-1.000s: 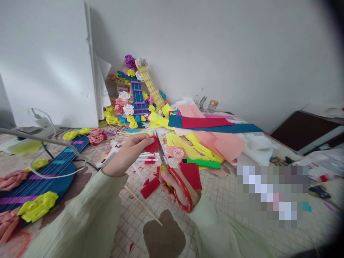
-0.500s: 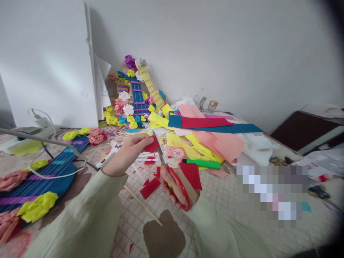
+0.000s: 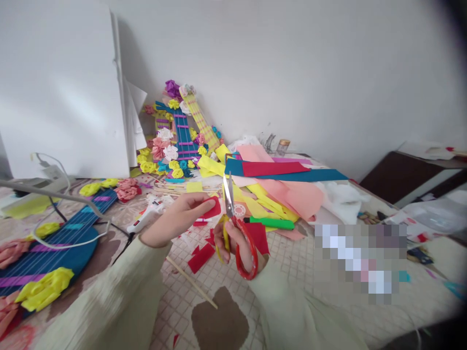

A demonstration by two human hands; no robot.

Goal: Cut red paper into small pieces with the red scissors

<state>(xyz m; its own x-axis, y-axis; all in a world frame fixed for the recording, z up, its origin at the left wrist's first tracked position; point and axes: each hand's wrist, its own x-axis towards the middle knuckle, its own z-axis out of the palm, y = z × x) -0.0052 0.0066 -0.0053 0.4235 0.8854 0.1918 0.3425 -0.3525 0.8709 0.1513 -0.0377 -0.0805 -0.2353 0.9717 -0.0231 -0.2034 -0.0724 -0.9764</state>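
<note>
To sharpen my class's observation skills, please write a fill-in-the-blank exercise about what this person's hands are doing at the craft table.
1. The left hand pinches a small flat piece of paper coloured ___.
2. The right hand grips metal scissors by their red plastic ___.
3. The thick marker pen lying on the table to the right of the scissors is ___.

Missing words: red; handles; green.
</note>
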